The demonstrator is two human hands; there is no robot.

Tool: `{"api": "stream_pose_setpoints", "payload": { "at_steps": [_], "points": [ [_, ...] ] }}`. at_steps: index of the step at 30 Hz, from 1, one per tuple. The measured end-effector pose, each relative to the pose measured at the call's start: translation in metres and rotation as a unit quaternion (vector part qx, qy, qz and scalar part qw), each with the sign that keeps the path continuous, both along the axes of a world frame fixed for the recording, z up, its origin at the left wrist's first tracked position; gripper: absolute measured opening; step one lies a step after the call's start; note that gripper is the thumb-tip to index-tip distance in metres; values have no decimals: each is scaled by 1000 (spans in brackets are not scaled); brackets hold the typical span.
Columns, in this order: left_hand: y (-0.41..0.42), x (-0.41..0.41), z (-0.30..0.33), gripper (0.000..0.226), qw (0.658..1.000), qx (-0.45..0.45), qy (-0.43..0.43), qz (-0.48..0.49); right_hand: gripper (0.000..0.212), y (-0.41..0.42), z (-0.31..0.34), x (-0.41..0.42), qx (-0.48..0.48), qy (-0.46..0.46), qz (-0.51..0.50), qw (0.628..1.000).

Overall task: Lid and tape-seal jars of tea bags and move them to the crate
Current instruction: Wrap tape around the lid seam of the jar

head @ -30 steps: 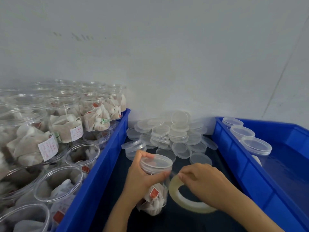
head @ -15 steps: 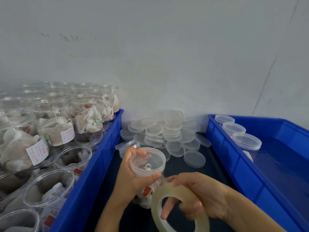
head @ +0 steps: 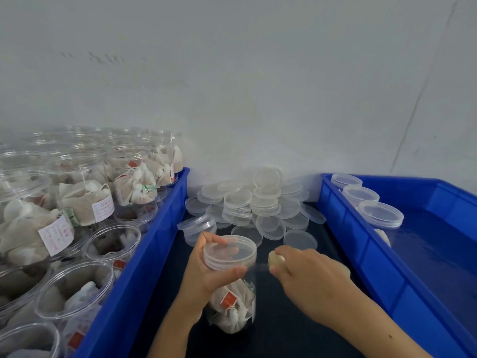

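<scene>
Between the two blue crates, the left hand (head: 206, 275) wraps the lidded jar (head: 231, 285) of tea bags, thumb across its lid rim; the jar stands on the dark surface. Just beside it, the right hand (head: 309, 277), knuckles up, grips the tape roll (head: 275, 260).

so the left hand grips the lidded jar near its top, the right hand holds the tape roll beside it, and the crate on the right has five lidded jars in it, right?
Not quite: the head view shows three lidded jars in the right crate, not five. The rest stands: the left hand grips the lidded jar near its top, and the right hand holds the tape roll beside it.
</scene>
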State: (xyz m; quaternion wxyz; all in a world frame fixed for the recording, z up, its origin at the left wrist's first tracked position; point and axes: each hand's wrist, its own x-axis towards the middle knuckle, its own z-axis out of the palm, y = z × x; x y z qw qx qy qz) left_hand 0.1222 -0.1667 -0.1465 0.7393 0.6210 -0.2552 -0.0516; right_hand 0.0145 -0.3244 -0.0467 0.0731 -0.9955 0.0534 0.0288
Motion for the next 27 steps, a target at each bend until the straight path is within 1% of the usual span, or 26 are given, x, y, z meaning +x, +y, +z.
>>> {"api": "stream_pose_setpoints", "payload": {
  "at_steps": [1, 2, 3, 5, 8, 10, 13, 16, 20, 23, 25, 27],
  "points": [
    [-1, 0, -1, 56, 1000, -2, 10, -8, 13, -1, -1, 3, -21, 2, -3, 1000],
    [-1, 1, -3, 60, 1000, -4, 22, -14, 13, -3, -3, 6, -22, 6, -11, 1000],
    [-2, 1, -4, 64, 999, -8, 36, -20, 13, -6, -5, 8, -3, 8, -18, 1000],
    [-2, 2, -6, 68, 997, -23, 61, -36, 15, -8, -9, 10, 70, 9, -31, 997],
    [0, 3, -8, 68, 994, -31, 83, -61, 38, -9, -13, 11, 134, 14, -26, 991],
    [1, 4, -8, 68, 993, -26, 82, -79, 44, -11, -15, 12, 163, 6, -23, 986],
    [1, 5, -7, 76, 991, -22, 86, -104, 45, -13, -16, 15, 168, -3, -13, 986],
    [1, 6, -6, 88, 988, -23, 105, -107, 46, -17, -17, 21, 162, 1, -1, 987],
    [3, 6, -5, 93, 988, 12, 111, -105, 46, -17, -18, 28, 179, -11, 12, 984],
    [7, 5, 1, 86, 990, 63, 83, -98, 43, -16, -18, 27, 178, -19, 4, 984],
    [12, 6, 6, 69, 991, 95, 46, -84, 41, -17, -16, 27, 164, -20, 10, 986],
    [16, 5, 11, 49, 992, 108, 15, -67, 39, -16, -15, 25, 144, -16, 18, 989]
  ]
}}
